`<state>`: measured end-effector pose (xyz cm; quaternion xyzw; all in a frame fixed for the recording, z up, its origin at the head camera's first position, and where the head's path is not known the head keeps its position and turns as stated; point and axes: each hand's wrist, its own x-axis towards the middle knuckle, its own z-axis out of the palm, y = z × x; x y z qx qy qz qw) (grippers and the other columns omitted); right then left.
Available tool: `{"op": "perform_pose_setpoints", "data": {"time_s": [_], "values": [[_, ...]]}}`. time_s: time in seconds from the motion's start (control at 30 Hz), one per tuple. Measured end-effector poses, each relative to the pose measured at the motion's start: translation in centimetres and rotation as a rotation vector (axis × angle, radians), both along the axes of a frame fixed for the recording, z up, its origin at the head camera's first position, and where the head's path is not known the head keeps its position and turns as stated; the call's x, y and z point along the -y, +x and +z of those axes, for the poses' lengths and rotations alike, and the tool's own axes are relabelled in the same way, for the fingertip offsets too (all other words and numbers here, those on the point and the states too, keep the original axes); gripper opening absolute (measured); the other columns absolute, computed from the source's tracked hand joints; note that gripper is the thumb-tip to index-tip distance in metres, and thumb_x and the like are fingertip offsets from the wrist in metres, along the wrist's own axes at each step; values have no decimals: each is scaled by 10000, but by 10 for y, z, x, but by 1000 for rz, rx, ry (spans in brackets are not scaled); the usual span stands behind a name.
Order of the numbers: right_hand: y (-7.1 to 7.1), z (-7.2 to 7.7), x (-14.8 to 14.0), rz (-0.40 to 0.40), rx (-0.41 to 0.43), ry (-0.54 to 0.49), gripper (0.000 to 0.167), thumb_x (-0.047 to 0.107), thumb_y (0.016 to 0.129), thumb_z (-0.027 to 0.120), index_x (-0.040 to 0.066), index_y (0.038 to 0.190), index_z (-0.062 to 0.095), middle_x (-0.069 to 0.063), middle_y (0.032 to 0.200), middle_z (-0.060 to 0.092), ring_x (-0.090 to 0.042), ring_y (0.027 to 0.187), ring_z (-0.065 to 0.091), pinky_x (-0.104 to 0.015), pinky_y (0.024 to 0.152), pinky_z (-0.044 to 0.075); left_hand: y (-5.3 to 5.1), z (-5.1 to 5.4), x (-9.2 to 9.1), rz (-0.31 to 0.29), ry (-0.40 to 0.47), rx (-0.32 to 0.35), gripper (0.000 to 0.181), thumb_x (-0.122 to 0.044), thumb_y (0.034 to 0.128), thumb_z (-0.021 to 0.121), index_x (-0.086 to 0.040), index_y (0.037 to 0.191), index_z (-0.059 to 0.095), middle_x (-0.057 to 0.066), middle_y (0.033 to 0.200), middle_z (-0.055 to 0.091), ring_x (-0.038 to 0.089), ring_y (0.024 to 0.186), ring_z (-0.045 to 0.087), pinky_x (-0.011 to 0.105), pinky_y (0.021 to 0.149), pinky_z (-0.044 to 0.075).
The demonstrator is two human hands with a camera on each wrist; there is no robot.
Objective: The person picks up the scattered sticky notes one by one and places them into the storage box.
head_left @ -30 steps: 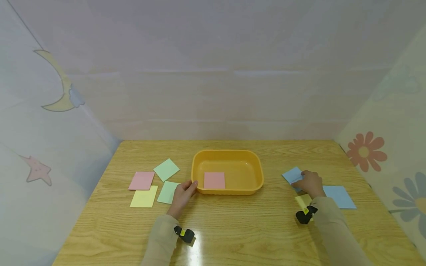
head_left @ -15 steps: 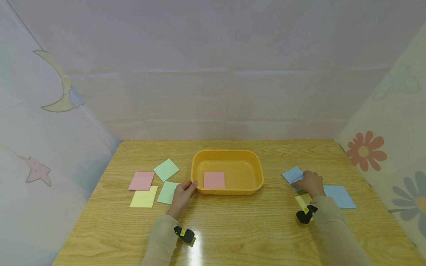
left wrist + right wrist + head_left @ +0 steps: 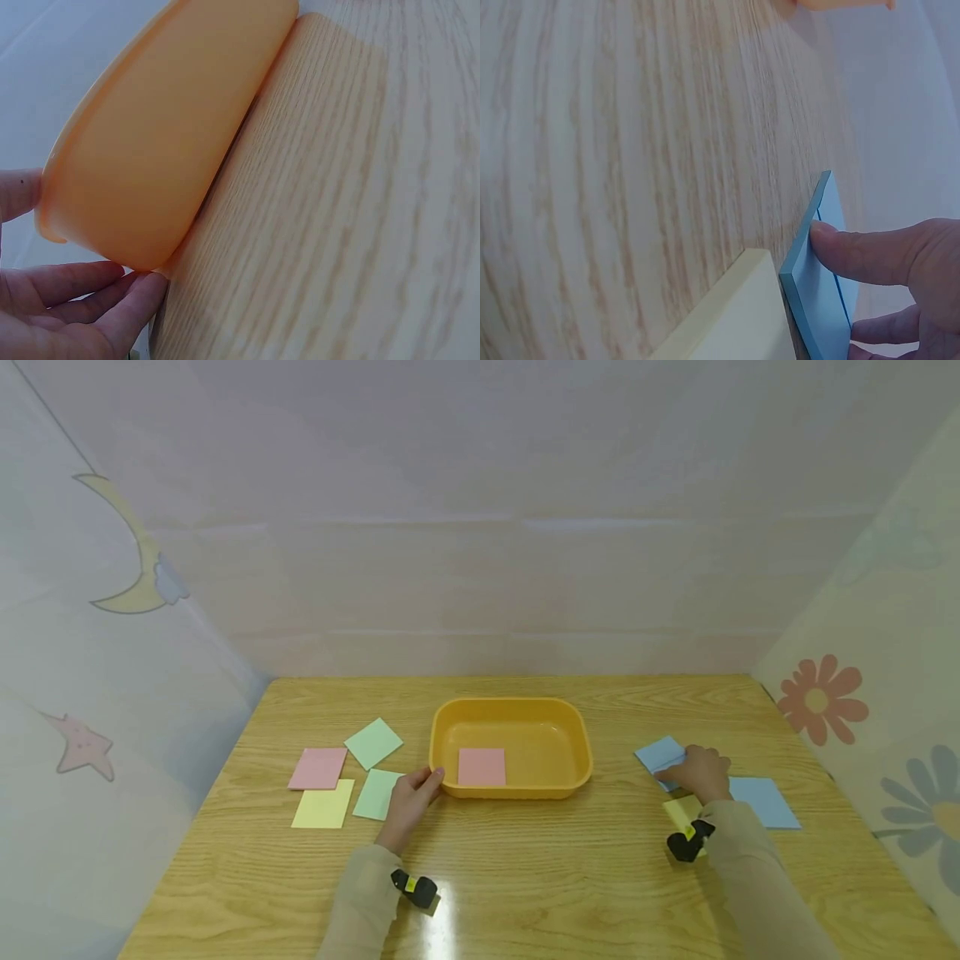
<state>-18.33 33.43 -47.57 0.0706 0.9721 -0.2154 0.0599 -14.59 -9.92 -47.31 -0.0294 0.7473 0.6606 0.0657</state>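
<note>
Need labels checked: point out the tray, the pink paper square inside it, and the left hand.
Tray (image 3: pixel 543 756): head view, bare floor right of its middle.
Pink paper square (image 3: pixel 482 767): head view, middle of its top face.
Left hand (image 3: pixel 408 803): head view, back of the hand.

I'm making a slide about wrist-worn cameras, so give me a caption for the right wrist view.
Right hand holding a blue pad beside a pale yellow pad on a wood-grain table.

The tray (image 3: pixel 543 752) is amber, the pinched pad (image 3: pixel 658 753) blue, the table (image 3: pixel 570 877) wood-grained.
</note>
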Motion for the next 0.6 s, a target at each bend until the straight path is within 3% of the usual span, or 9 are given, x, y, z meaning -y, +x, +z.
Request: {"op": "perform_pose_setpoints", "data": {"time_s": [0.23,0.43,0.6], "values": [[0,0,0,-45,42,-63,770,271,728,728,-268,1151,375,-474,1049,324,-612,976,273,-628,778,324,0,0,1,-4,1,7,436,-174,960,467,172,1226,456,291,1199,516,351,1114,513,412,910,440],[1,-1,1,-40,0,-75,810,252,723,735,-274,1187,330,-482,1097,312,-600,1021,257,-660,850,228,0,2,0,0,-9,20,434,-178,960,468,167,1223,464,285,1194,522,348,1105,520,408,905,447],[1,-2,1,-59,-21,-117,823,237,728,726,-270,1214,296,-471,1113,321,-593,1014,293,-649,851,286,0,3,-1,5,-6,25,435,-181,958,472,162,1227,464,283,1198,521,346,1105,521,410,907,445]]}}
